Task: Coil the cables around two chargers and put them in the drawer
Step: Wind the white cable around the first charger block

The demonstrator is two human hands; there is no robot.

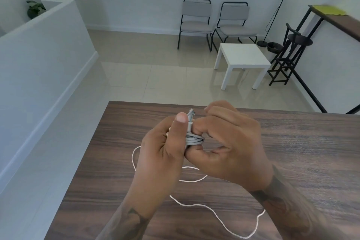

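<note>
gripping white charger (190, 122), grey cable (193, 140) coiled tight

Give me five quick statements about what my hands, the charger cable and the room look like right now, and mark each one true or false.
1. Both hands hold the wound charger bundle above the wooden table. True.
2. The left hand lies flat and open on the table. False: its fingers are curled round the bundle, thumb up beside it.
3. A loose white cable trails across the tabletop. True.
4. The right hand is off to the side, touching nothing. False: it pinches the bundle's coils.
5. Two chairs stand at the far wall, behind a small white side table. True.
</note>
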